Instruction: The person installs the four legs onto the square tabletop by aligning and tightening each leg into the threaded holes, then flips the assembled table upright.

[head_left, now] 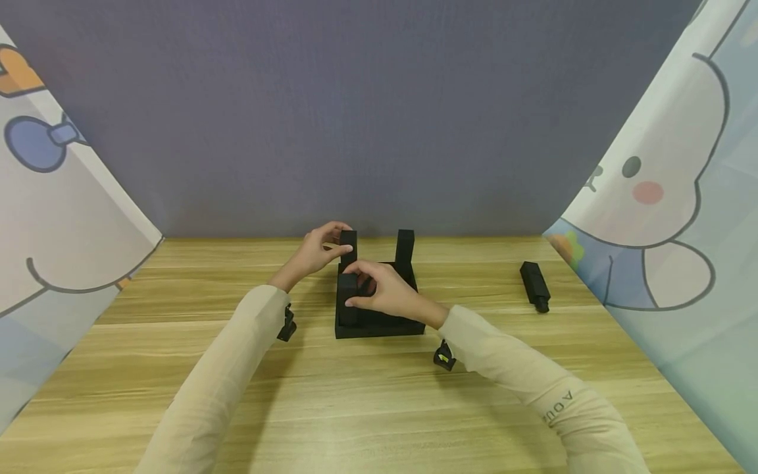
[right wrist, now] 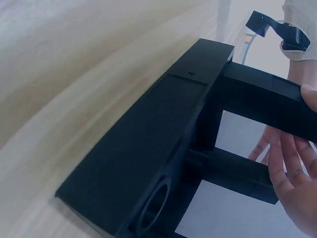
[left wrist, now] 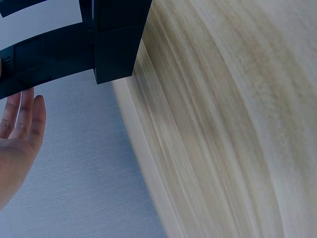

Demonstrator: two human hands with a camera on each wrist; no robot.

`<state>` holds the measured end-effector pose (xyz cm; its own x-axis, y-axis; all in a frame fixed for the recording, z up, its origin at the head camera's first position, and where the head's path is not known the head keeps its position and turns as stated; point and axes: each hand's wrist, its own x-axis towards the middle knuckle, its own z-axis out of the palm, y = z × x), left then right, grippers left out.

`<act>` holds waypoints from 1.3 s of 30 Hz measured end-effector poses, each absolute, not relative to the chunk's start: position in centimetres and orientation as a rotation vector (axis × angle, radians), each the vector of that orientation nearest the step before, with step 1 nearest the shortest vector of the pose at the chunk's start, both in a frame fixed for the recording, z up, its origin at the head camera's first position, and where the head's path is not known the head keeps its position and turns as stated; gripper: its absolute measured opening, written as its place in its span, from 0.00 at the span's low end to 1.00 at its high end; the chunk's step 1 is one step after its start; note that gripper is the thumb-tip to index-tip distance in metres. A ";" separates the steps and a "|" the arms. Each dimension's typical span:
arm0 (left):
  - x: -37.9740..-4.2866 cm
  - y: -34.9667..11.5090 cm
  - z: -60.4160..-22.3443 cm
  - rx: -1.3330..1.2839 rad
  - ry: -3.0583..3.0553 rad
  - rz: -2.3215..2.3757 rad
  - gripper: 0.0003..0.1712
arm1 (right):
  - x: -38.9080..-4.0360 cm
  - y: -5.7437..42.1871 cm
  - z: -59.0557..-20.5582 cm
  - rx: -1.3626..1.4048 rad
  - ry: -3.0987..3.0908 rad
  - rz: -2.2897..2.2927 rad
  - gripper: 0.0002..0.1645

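Observation:
A black square base [head_left: 381,331] sits at the table's far middle, with black posts standing at its corners. My left hand [head_left: 320,249] pinches the upper part of the back left post [head_left: 349,253], fingers behind and thumb at the near side. Nearer me, my right hand [head_left: 387,289] pinches the front left post [head_left: 347,296] between thumb and fingers. The back right post [head_left: 405,247] stands untouched. In the right wrist view, a ring-edged round hole [right wrist: 156,203] shows at one corner of the base, and a small arrow marks its outer side.
To the right on the wooden table [head_left: 355,408] lies a loose black post [head_left: 535,283] with a narrower round end toward me. A grey wall [head_left: 355,118] rises behind the table. Printed cartoon panels [head_left: 663,197] flank it on both sides.

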<state>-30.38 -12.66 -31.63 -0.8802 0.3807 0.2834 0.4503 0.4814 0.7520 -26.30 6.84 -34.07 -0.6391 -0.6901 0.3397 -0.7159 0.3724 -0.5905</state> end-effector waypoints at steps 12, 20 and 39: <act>-30.5 -12.8 -31.7 -0.738 -2.646 -1.382 0.22 | -27.7 7.4 -32.6 1.635 -2.610 1.182 0.34; -30.7 -12.7 -31.8 -0.730 -2.654 -1.373 0.22 | -27.9 7.4 -32.5 1.735 -2.591 1.177 0.32; -31.4 -12.9 -32.6 -0.724 -2.643 -1.351 0.22 | -27.5 7.2 -32.8 1.639 -2.591 1.236 0.31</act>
<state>-31.40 -12.86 -32.63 -0.8843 0.3710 0.2835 0.4471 0.4976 0.7433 -27.45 7.24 -32.82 -0.4984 -0.8329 0.2405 -0.7111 0.2340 -0.6630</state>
